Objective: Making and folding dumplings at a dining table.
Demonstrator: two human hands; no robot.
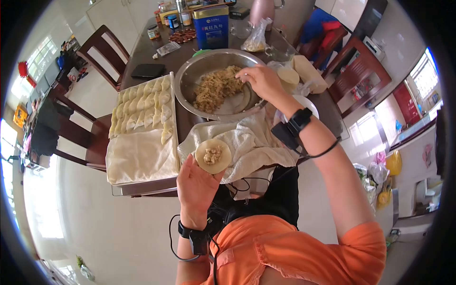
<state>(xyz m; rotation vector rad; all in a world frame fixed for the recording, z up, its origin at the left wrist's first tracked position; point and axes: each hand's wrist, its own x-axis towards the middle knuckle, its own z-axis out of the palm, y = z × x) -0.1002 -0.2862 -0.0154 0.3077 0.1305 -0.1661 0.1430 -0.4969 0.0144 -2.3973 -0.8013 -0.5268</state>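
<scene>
On the fingers of my left hand (197, 188), palm up, lies a round dumpling wrapper (222, 165) with a small mound of filling (212, 155) at its middle. My right hand (262, 81) is over the right side of a wide steel basin (183, 96), its fingers bent together near the minced filling (217, 87). Whether a thin utensil is between those fingers, I cannot tell. Folded dumplings (142, 103) stand in rows on a cloth-covered tray (142, 156) to the left. A crumpled white towel (245, 142) lies along the table's near edge.
Right of the basin are a stack of round wrappers (288, 78), a cardboard box (309, 74) and a white bowl (310, 105). Behind it stand a blue tin (211, 28) and a tied plastic bag (256, 39). Wooden chairs (101, 137) flank the table. Cables hang from both wrist straps.
</scene>
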